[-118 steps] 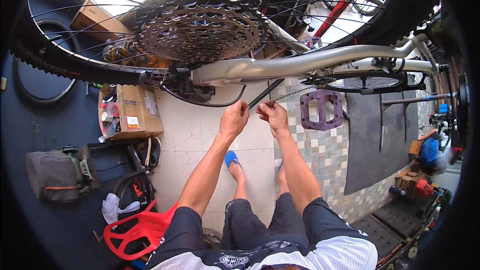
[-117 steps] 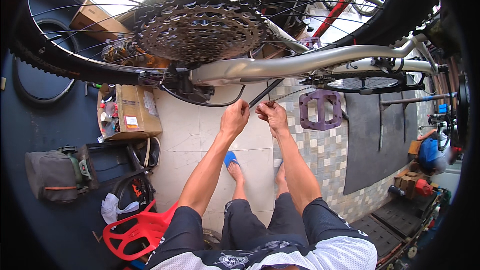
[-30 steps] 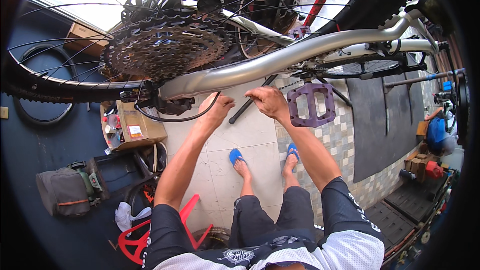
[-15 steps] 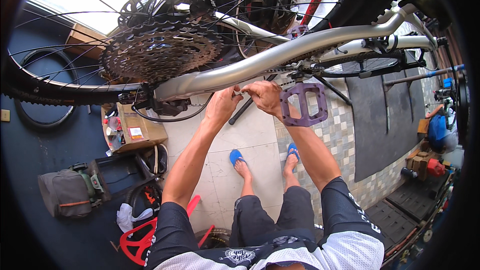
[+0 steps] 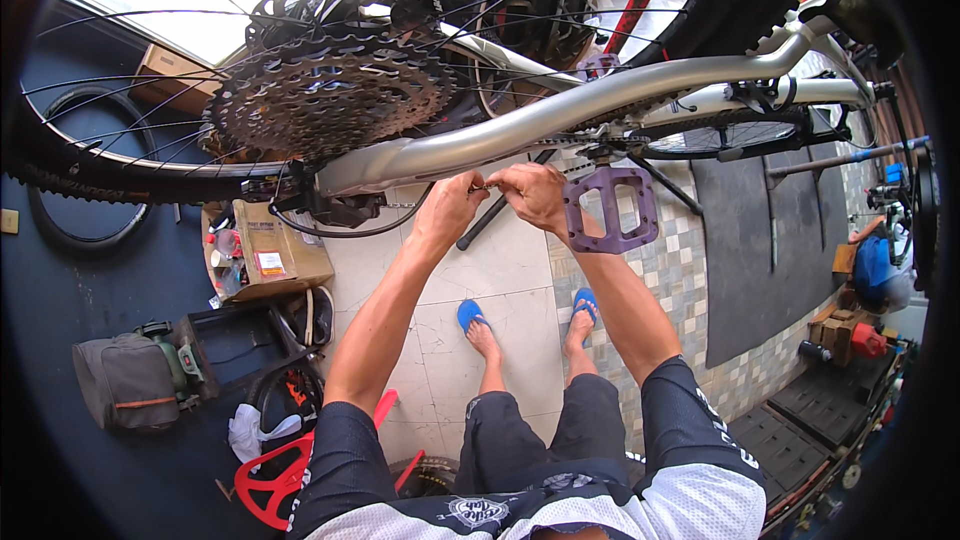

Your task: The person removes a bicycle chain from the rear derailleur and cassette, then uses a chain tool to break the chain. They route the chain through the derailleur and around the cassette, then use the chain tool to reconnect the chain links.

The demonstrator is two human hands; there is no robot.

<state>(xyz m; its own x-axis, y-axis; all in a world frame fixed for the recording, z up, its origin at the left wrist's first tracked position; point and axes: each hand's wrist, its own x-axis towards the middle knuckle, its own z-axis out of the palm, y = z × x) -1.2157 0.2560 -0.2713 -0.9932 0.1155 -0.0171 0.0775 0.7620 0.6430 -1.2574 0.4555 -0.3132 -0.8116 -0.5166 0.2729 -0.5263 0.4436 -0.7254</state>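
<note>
Both my hands are raised just below the silver tube of a bicycle frame (image 5: 500, 132). My left hand (image 5: 452, 206) is closed in a pinch, and my right hand (image 5: 531, 196) pinches close beside it. Between their fingertips shows a short stretch of bicycle chain (image 5: 488, 188); the fingers hide most of it. To the left stands the large rear cassette (image 5: 330, 95) on the spoked wheel, with the rear derailleur (image 5: 345, 210) below it. A purple flat pedal (image 5: 612, 210) hangs beside my right wrist.
Lower left are an open cardboard box (image 5: 270, 250), a grey bag (image 5: 125, 380) and a red frame-like part (image 5: 270, 480). A loose tyre (image 5: 90, 225) leans at the far left. A dark mat (image 5: 765, 250) covers floor at the right, near black cases (image 5: 820, 390).
The fingertips of my two hands have come closer together on the chain. The cassette and wheel appear slightly shifted and turned.
</note>
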